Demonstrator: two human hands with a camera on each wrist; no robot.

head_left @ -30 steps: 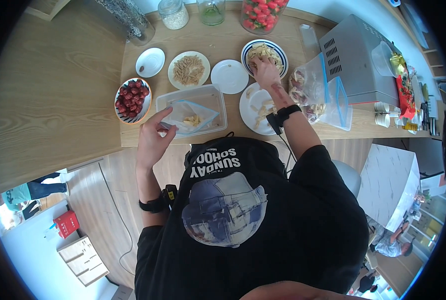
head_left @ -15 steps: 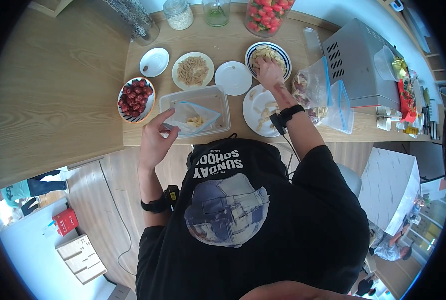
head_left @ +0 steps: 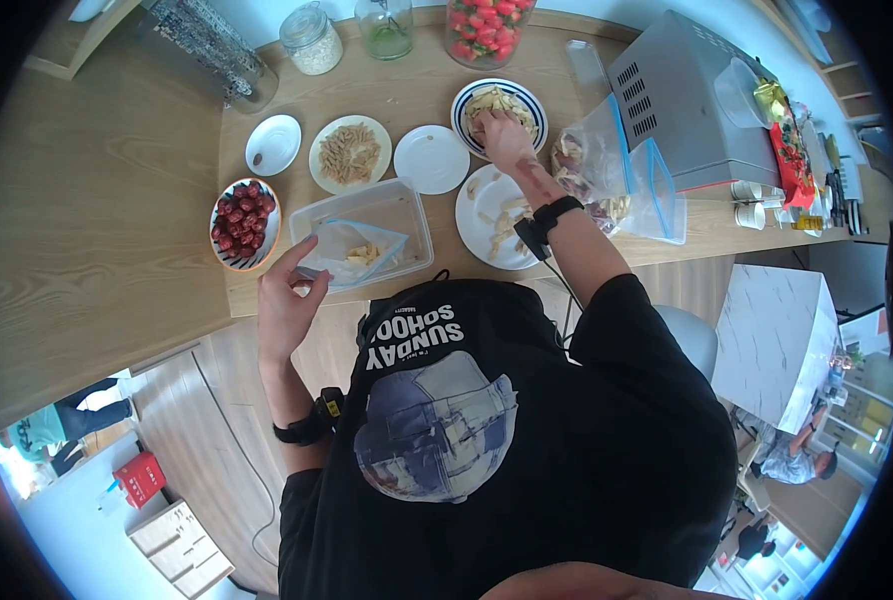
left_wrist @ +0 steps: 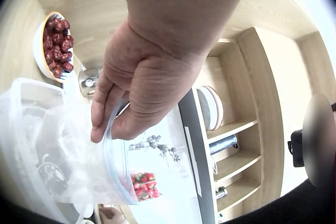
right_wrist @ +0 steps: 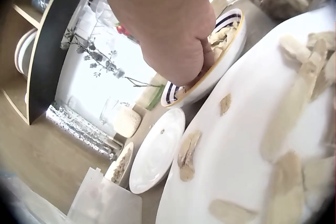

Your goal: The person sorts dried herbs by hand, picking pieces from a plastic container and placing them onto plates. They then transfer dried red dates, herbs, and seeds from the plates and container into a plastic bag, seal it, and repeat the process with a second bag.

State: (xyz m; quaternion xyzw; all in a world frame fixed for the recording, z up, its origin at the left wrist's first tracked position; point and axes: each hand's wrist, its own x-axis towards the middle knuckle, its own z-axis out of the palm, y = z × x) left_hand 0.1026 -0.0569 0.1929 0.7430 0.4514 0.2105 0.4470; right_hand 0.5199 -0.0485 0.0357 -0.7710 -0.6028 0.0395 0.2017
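My left hand [head_left: 288, 305] pinches the zip edge of a clear zip bag [left_wrist: 68, 150], thumb on one side and fingers on the other. The bag leans open inside a clear plastic box [head_left: 421, 225], with a few pale slices [head_left: 364, 254] in its bottom. My right hand [head_left: 506, 140] reaches into a blue-rimmed bowl [right_wrist: 231, 50] of pale dried slices [head_left: 498, 100]. Its fingers bend down among the slices and the fingertips are hidden, so I cannot tell whether they grip any. Under the right wrist lies a white plate [head_left: 473, 222] with more pale, flat slices [right_wrist: 286, 184].
Left of the box stands a bowl of red dates [head_left: 243, 225]. Behind are a small white dish [head_left: 273, 145], a plate of pale pieces [head_left: 350, 155] and a white plate [head_left: 432, 160]. Filled zip bags [head_left: 591, 160] lie right, beside a grey appliance [head_left: 691, 100]. Glass jars line the back.
The head view has shifted, moving the counter slightly leftward in the picture. My left hand keeps its pinch on the bag, and my right hand stays in the bowl with little movement.
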